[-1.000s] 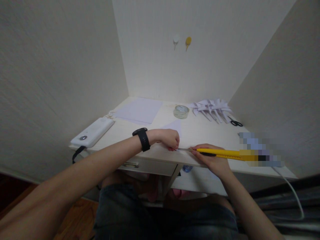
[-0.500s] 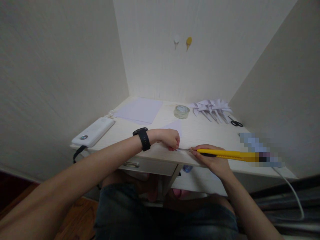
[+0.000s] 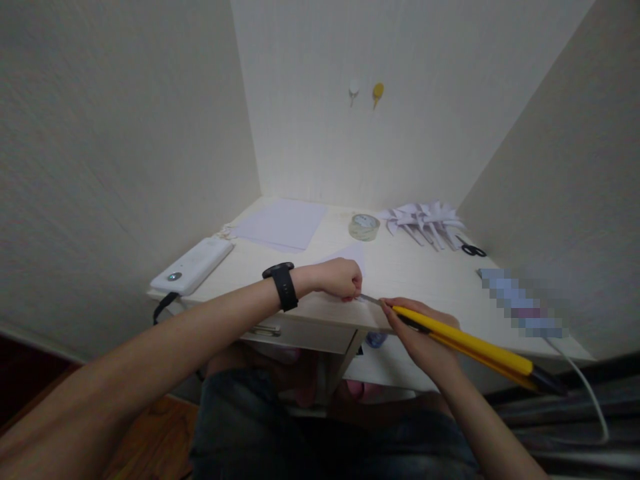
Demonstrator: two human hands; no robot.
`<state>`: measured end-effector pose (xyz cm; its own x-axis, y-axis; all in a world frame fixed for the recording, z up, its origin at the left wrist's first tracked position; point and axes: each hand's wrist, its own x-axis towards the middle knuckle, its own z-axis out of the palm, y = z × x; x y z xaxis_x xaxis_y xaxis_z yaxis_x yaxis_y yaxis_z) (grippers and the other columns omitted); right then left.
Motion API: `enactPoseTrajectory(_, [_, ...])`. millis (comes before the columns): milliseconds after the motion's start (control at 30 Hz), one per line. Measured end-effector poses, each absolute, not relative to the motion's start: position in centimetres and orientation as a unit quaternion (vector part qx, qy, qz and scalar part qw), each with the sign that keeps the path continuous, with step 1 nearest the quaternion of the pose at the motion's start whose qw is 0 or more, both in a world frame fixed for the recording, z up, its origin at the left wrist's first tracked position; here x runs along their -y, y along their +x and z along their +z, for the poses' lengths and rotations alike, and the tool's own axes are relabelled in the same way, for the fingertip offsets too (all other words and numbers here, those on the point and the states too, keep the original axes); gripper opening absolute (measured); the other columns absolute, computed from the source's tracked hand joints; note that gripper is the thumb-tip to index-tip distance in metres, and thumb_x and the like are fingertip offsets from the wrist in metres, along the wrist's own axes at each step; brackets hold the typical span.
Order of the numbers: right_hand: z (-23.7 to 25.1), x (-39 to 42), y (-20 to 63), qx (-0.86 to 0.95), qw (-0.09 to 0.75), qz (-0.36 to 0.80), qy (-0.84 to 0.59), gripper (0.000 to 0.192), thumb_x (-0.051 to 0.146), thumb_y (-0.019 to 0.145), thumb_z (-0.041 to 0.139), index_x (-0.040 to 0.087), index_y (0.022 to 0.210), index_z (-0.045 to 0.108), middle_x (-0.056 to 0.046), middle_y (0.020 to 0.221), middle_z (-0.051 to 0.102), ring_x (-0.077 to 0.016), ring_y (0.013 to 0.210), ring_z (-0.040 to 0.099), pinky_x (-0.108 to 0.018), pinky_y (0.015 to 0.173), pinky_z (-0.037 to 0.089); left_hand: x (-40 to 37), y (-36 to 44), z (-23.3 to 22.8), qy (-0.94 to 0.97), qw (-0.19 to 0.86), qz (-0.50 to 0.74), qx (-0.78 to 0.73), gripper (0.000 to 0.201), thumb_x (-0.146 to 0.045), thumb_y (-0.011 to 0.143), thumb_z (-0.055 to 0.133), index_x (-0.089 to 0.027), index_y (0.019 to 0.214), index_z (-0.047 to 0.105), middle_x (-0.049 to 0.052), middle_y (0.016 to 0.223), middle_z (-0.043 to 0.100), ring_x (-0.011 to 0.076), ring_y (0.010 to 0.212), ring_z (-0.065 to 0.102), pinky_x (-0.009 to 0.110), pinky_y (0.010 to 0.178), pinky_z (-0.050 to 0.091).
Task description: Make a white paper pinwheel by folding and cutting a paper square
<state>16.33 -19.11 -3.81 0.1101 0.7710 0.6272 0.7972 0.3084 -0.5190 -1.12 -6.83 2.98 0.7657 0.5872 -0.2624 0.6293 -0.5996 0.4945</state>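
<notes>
My right hand (image 3: 425,333) is wrapped round a yellow utility knife (image 3: 465,339), its handle slanting down to the right past my wrist. The knife's thin blade (image 3: 371,299) points left and reaches the fingers of my left hand (image 3: 345,278). Closed like a fist, my left hand rests near the desk's front edge. A small pale bit shows at its fingertips, too small to name. Behind this hand lies a pale sheet of paper (image 3: 356,253), partly covered by it. A black watch (image 3: 284,285) is on my left wrist.
Pale paper sheets (image 3: 285,223), a tape roll (image 3: 364,227), paper pinwheels (image 3: 425,220) and black-handled scissors (image 3: 473,249) lie along the desk's back. A white device (image 3: 193,267) stands at left; a blurred-out item (image 3: 520,300) lies at right. Walls enclose three sides.
The rear end of the knife has swung down and towards me, so the handle now slants. My left hand has stayed nearly in place.
</notes>
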Motion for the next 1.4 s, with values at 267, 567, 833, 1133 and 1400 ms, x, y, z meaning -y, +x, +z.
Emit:
enactPoseTrajectory(267, [-2.5, 19.5, 17.8, 0.772, 0.444, 0.089, -0.446, 0.013, 0.029, 0.086, 0.069, 0.027, 0.094, 0.078, 0.0, 0.098, 0.078, -0.0209, 0.085, 0.076, -0.03, 0.078, 0.063, 6.8, -1.4, 3.2, 0.899, 0.301, -0.052, -0.314, 0.02, -0.004, 0.066, 0.053, -0.013, 0.074, 0.069, 0.002, 0.063, 0.068, 0.0129, 0.061, 0.061, 0.022, 0.06, 0.043])
enactPoseTrajectory(567, [-2.7, 19.3, 17.1, 0.636, 0.501, 0.071, -0.582, 0.018, 0.042, 0.079, 0.074, 0.025, 0.083, 0.079, -0.003, 0.085, 0.079, -0.0232, 0.08, 0.075, -0.034, 0.076, 0.062, 6.8, -1.2, 3.1, 0.905, 0.278, -0.012, -0.321, 0.02, -0.004, 0.068, 0.053, -0.014, 0.074, 0.069, 0.002, 0.064, 0.069, 0.0135, 0.064, 0.064, 0.022, 0.062, 0.043])
enactPoseTrajectory(833, [-5.1, 16.6, 20.1, 0.462, 0.711, 0.133, -0.513, 0.032, 0.04, 0.065, 0.086, 0.018, 0.083, 0.073, -0.006, 0.086, 0.076, -0.0246, 0.084, 0.071, -0.045, 0.084, 0.059, 6.0, -1.7, 2.2, 0.896, 0.304, 0.023, -0.322, 0.023, -0.002, 0.07, 0.05, -0.012, 0.078, 0.069, 0.006, 0.074, 0.073, 0.014, 0.064, 0.066, 0.022, 0.06, 0.045])
enactPoseTrajectory(1133, [-5.4, 16.3, 20.4, 0.322, 0.803, 0.299, -0.402, 0.029, 0.034, 0.061, 0.087, 0.015, 0.076, 0.07, -0.002, 0.075, 0.072, -0.0182, 0.07, 0.071, -0.033, 0.065, 0.063, 4.7, -2.9, 1.3, 0.896, 0.279, 0.057, -0.341, 0.047, -0.001, 0.07, 0.053, -0.012, 0.112, 0.07, 0.004, 0.075, 0.074, 0.0162, 0.073, 0.068, 0.024, 0.068, 0.046])
enactPoseTrajectory(1400, [-5.6, 15.5, 21.3, 0.281, 0.806, 0.333, -0.401, 0.036, 0.048, 0.075, 0.071, 0.013, 0.069, 0.068, -0.005, 0.068, 0.072, -0.014, 0.055, 0.066, -0.028, 0.056, 0.062, 3.4, -5.5, 0.5, 0.914, 0.12, 0.104, -0.374, 0.032, -0.016, 0.079, 0.057, -0.015, 0.106, 0.074, 0.009, 0.097, 0.075, 0.0204, 0.085, 0.066, 0.027, 0.074, 0.045])
